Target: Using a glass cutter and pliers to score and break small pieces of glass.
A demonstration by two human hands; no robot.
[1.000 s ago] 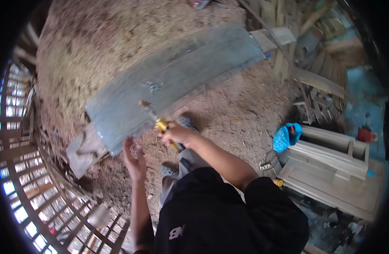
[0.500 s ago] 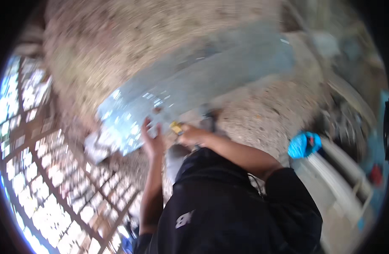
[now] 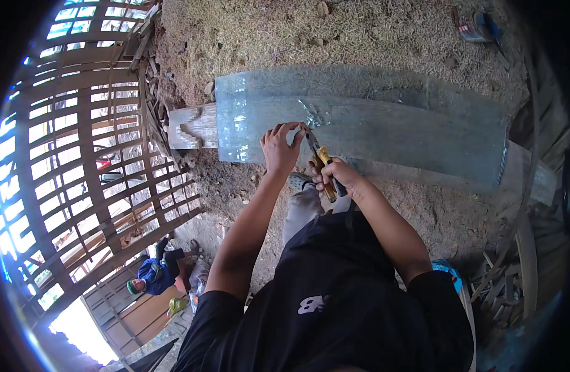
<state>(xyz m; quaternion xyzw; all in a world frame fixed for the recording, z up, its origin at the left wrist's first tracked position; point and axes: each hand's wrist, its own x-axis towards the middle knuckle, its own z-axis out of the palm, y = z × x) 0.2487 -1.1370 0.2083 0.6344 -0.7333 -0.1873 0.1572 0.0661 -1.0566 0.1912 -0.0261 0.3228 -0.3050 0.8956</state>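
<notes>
My right hand (image 3: 339,177) is wrapped round a pair of pliers (image 3: 324,155) with yellow and black handles, its jaws pointing away from me. At the jaw tips my left hand (image 3: 280,147) brings thumb and forefinger together; whatever is between them is too small to make out. Both hands are above the near part of a long, clear bluish glass sheet (image 3: 384,127). A few bright shards or thin strips (image 3: 314,113) lie on the glass just beyond the pliers. Under the sheet shows a wooden plank (image 3: 195,127), jutting out at the left end.
Wood shavings (image 3: 334,37) cover the ground beyond the glass. A slatted wooden wall (image 3: 80,136) rises at left, and a person (image 3: 158,273) in blue sits at lower left. At right are scrap wood pieces (image 3: 511,285) and a blue bag (image 3: 447,271); a can (image 3: 474,28) stands far right.
The view has turned, so the glass now runs more level across it. My left hand, earlier apart from the tool with fingers spread, is now at the pliers' jaws with its fingers pinched.
</notes>
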